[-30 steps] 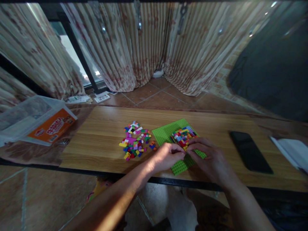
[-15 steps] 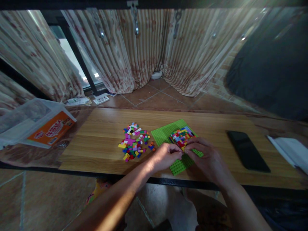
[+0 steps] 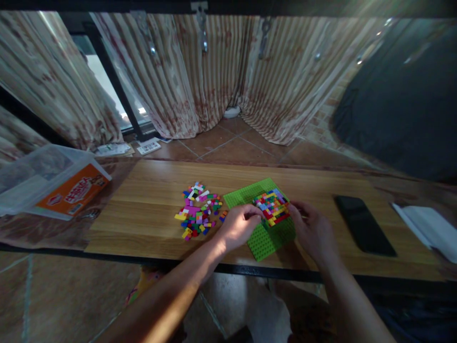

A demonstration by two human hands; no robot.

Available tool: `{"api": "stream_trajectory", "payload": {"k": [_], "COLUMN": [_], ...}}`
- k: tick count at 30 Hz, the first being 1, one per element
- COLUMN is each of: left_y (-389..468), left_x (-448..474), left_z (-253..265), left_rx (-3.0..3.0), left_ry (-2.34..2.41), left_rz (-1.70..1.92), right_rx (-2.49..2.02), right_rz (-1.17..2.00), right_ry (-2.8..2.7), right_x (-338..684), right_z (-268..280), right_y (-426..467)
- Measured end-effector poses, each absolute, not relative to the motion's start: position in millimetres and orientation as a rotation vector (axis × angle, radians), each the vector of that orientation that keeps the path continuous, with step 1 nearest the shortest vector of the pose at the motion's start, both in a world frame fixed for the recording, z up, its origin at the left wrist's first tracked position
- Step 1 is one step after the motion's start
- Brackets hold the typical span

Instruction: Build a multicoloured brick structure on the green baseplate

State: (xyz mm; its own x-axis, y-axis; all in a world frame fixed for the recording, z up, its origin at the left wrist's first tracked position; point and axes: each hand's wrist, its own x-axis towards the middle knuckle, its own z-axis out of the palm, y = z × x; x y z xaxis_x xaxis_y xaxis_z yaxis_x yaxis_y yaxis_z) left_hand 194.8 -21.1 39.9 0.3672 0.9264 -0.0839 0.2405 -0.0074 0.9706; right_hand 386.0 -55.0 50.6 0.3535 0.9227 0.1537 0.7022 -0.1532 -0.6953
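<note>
A many-coloured toy brick build [image 3: 273, 206] sits on a green studded baseplate [image 3: 267, 243], which lies turned at an angle on the wooden board. My left hand [image 3: 243, 224] is at the build's left side, thumb and forefinger pinched together with the tips against its edge; whatever is between them is too small to make out. Opposite, my right hand [image 3: 314, 231] has its thumb and fingers closed on the build's right edge. Its fingertips are partly hidden. Loose toy bricks [image 3: 196, 214] of several colours lie in a heap left of the baseplate.
A clear plastic box [image 3: 57, 181] with an orange label stands at the far left, keys [image 3: 91, 214] beside it. A black phone [image 3: 364, 224] lies to the right, with a white item [image 3: 428, 231] beyond. Curtains [image 3: 200, 76] hang behind the wooden board [image 3: 143, 200].
My hands have moved apart from the build's near corner, the left one to the left and the right one to the right edge. The near side of the build now shows.
</note>
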Motion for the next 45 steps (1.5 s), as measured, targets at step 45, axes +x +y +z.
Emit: {"api": "stream_trajectory", "payload": {"k": [45], "left_y": [-91.8], "left_x": [245.1], "left_z": [38.9], "left_rx": [1.636], "left_ry": [0.746], "left_rz": [0.427], "right_rx": [-1.569], "right_rz": [0.782], "right_ry": [-1.367], "right_x": [358.3], "right_z": [36.3], "right_y": [-34.9]}}
